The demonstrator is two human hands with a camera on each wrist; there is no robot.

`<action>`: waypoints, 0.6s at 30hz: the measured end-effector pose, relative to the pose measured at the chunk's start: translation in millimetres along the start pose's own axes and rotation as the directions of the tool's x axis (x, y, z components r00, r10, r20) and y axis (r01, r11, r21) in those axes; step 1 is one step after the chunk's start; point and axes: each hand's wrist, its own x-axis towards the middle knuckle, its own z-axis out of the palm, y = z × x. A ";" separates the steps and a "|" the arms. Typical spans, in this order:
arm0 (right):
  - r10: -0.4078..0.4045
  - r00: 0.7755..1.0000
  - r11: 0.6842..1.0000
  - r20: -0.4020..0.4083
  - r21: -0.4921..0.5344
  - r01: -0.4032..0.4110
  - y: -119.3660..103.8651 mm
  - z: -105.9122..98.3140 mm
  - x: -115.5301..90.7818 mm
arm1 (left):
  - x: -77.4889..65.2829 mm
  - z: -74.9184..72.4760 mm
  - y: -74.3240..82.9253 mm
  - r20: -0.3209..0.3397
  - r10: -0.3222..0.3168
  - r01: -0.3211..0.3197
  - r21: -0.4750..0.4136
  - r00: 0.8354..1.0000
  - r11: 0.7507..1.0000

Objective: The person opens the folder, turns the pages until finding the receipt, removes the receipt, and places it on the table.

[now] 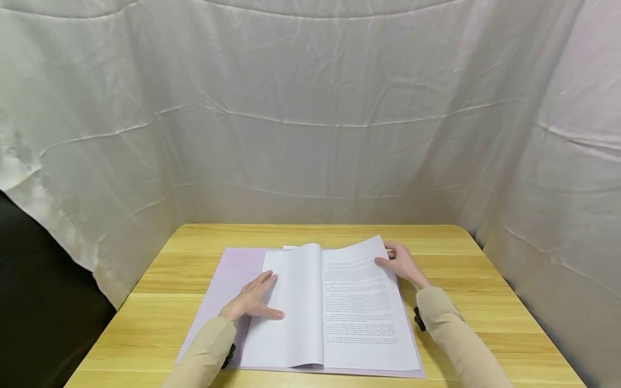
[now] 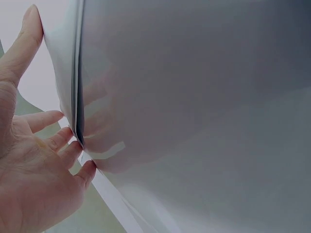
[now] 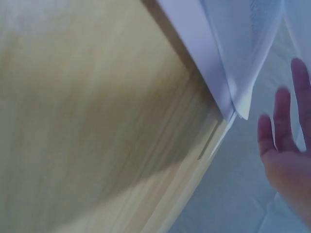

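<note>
An open lilac folder (image 1: 237,269) lies on the table with a stack of white sheets in it. On the left side, the turned sheets (image 1: 301,302) look blank and bow upward toward the middle. My left hand (image 1: 254,299) rests at their outer edge with fingers spread and thumb on the paper; the left wrist view shows its fingertips touching that edge. The right-hand page (image 1: 359,302) bears printed text, and its top corner is raised. At that corner my right hand (image 1: 402,264) pinches the page, thumb on top. In the right wrist view several fingers (image 3: 282,119) extend straight.
The wooden table (image 1: 160,275) has rounded far corners and extends on both sides of the folder. Pale cloth (image 1: 310,134) hangs behind it and along both sides. A dark area (image 1: 43,302) shows at the lower left. Each wrist wears a black device.
</note>
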 end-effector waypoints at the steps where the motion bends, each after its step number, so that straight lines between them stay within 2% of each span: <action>1: 0.008 1.000 1.000 0.018 0.027 -0.009 -1.1 -0.8 -1.7 | 0.0 0.0 -0.1 0.001 0.000 0.000 -0.001 1.000 1.000; 4: 0.034 0.997 0.995 0.072 0.090 -0.040 -4.0 -2.8 -7.0 | -0.5 -0.1 -0.1 0.003 0.002 -0.002 -0.003 1.000 1.000; 10: 0.078 0.984 0.983 0.163 0.150 -0.103 -6.5 -5.0 -17.3 | -0.9 -0.2 0.5 0.001 0.009 -0.009 -0.007 1.000 1.000; 18: 0.072 0.971 0.973 0.229 0.198 -0.119 -8.5 -6.1 -29.7 | -1.7 -0.4 1.4 0.004 0.014 -0.014 -0.016 1.000 1.000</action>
